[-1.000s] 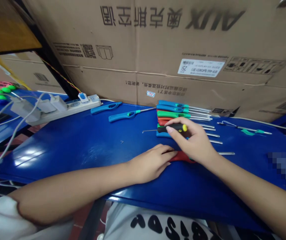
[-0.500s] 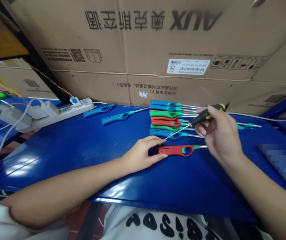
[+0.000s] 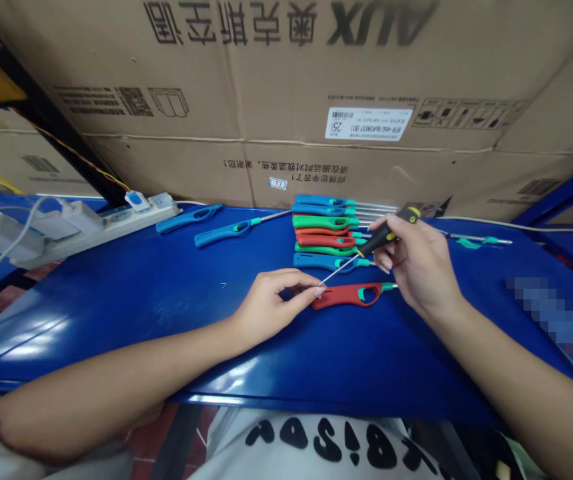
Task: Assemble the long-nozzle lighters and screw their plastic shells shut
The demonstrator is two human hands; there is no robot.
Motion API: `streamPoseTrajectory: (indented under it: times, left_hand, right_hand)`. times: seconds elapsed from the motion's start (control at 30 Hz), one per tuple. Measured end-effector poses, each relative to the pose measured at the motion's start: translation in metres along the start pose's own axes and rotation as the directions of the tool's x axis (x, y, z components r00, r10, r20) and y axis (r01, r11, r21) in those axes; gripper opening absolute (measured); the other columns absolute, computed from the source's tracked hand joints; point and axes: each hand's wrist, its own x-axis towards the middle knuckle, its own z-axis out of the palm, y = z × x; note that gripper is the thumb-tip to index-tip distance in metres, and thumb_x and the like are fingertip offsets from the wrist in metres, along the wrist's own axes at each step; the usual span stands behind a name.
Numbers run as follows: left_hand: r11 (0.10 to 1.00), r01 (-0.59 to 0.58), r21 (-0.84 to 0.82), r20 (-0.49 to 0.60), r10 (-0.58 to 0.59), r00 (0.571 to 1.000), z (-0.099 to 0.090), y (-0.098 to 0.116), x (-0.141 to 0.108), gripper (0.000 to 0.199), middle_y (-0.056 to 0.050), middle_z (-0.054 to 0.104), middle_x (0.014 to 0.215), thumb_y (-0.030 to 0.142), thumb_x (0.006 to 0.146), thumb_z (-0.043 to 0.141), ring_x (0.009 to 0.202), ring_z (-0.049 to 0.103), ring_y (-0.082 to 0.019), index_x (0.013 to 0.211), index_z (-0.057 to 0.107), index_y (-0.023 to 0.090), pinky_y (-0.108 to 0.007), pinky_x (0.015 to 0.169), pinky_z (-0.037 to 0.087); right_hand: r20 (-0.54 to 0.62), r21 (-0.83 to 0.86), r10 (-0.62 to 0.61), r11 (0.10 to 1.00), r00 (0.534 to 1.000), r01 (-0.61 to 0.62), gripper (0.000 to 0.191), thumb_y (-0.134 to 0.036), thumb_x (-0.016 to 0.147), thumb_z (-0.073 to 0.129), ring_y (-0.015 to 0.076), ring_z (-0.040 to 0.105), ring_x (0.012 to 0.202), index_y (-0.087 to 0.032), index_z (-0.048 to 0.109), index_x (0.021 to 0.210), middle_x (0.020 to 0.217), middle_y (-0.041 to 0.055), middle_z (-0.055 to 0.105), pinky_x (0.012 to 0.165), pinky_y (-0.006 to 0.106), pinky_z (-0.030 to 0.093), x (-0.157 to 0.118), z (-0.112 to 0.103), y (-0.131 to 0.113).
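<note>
Right hand (image 3: pixel 419 263): pinching a black-and-yellow screwdriver (image 3: pixel 383 239) between thumb and fingers, its thin shaft slanting down-left.
Left hand (image 3: pixel 271 300): curling loosely, holding nothing, fingertips just beside a red lighter (image 3: pixel 346 297).
Red lighter: lying mid-frame on the blue table (image 3: pixel 116 320) — just below a row of lighters (image 3: pixel 325 223).

Large cardboard AUX boxes (image 3: pixel 286 87) stand stacked behind a glossy blue workbench (image 3: pixel 116 320), with a white power strip (image 3: pixel 101 237) along its back edge and red floor tiles (image 3: pixel 156 437) showing below.

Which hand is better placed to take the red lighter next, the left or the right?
Probably the left hand: it looks empty, with fingertips right beside the red utility lighter. The right hand is holding a black-and-yellow screwdriver.
</note>
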Motion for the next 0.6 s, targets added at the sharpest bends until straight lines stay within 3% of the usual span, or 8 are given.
streamPoseTrajectory:
  times: [0.13,0.33,0.47,0.6]
  left_hand:
    - [0.962,0.169,-0.216,-0.010,-0.175,0.985,0.002,-0.005,0.004,0.017,-0.006,0.079,0.085,0.033,0.088,0.072,0.077,0.072,-0.018,0.088,0.078,0.017,-0.030,0.076,0.058]
    - [0.715,0.391,-0.580,0.026,-0.463,0.886,0.002,-0.009,0.011,0.030,-0.009,0.080,0.091,0.038,0.078,0.082,0.078,0.073,-0.016,0.097,0.080,0.014,-0.029,0.079,0.061]
    - [0.596,0.430,-0.678,0.093,-0.510,0.855,0.003,-0.009,0.011,0.031,-0.010,0.080,0.090,0.035,0.073,0.087,0.077,0.073,-0.014,0.094,0.080,0.013,-0.025,0.076,0.060]
    - [0.546,0.451,-0.707,0.139,-0.518,0.844,0.004,-0.008,0.011,0.024,-0.009,0.080,0.088,0.032,0.077,0.085,0.074,0.072,-0.012,0.091,0.080,0.013,-0.022,0.075,0.059]
  right_hand:
    - [-0.066,0.020,-0.035,0.999,0.997,0.036,0.022,-0.045,0.083,0.066,0.0109,0.038,0.044,-0.024,0.067,0.076,0.058,-0.0038,0.039,0.044,0.030,0.028,0.001,-0.001,0.001]
    - [-0.011,-0.020,-0.076,0.997,0.997,0.076,0.021,-0.045,0.085,0.067,0.0114,0.041,0.044,-0.024,0.069,0.082,0.060,-0.0029,0.047,0.044,0.030,0.029,0.001,-0.002,0.007]
    - [0.045,-0.042,-0.126,0.991,0.991,0.128,0.021,-0.045,0.089,0.066,0.0117,0.043,0.045,-0.024,0.069,0.086,0.061,-0.0030,0.051,0.045,0.030,0.031,0.000,-0.002,0.013]
    - [0.035,-0.072,-0.123,0.989,0.992,0.125,0.020,-0.046,0.089,0.065,0.0131,0.043,0.045,-0.026,0.069,0.088,0.059,-0.0028,0.049,0.046,0.032,0.032,-0.001,-0.002,0.013]
